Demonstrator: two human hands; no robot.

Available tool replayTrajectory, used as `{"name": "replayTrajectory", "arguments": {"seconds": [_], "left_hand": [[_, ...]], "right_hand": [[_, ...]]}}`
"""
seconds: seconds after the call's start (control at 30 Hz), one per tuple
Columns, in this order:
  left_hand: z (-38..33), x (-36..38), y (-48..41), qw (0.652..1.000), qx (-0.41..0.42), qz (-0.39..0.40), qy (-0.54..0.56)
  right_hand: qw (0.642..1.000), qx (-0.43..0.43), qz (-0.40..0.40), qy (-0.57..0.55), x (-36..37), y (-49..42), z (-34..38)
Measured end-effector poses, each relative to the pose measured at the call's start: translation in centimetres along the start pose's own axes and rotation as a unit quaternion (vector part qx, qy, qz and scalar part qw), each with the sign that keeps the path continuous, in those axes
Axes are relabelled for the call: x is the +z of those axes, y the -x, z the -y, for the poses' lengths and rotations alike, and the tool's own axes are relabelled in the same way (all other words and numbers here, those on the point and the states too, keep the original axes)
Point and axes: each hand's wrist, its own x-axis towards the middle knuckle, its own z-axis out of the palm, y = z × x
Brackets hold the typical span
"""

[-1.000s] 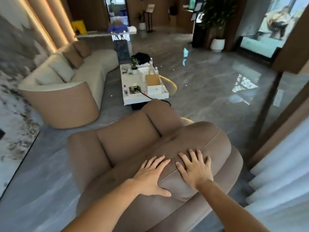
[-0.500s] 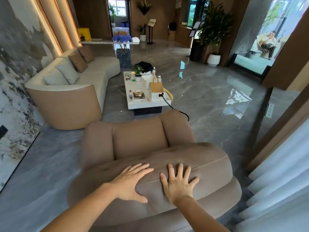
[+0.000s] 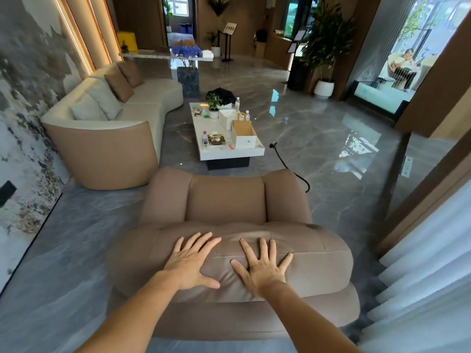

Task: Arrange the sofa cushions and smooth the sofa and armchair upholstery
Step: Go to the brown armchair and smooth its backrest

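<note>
Armchair [image 3: 226, 200], tan upholstery, stands near centre, seen from behind and above, facing away toward the low white table [image 3: 224, 152]. Left hand [image 3: 190, 261] and right hand [image 3: 262, 267] both lie flat on top of the padded backrest [image 3: 318, 250], palms down, fingers spread wide, gripping nothing; thumbs point toward each other with a small fold of covering between them. Judged step in hand: pressing and smoothing the backrest. A shallow crease runs along the backrest just ahead of the right hand's fingertips, so this surface does not look finished. The seat and both arm pads look even, but whether they have been worked cannot be told. Sofa [image 3: 142, 105], cream with a tan end panel, sits far left along the wall, well apart from the armchair. Its cushions [image 3: 112, 95], two pale and two tan, lean in a row against its back and appear orderly; judged likely done, though not certain. Hidden or unclear: the armchair's front and the lower part of its seat are out of sight behind the backrest; the sofa seat surface is too distant to check for wrinkles; its far end is partly blocked by a counter; small items on the table are hard to identify.
</note>
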Motion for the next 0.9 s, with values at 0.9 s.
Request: {"name": "replayTrajectory", "arguments": {"seconds": [0.9], "left_hand": [[-4.0,-3.6,-0.7,0.999,-0.008,0.048,0.005]], "right_hand": [[0.999,-0.032,0.005,0.044,-4.7,-1.8,-4.1]]}}
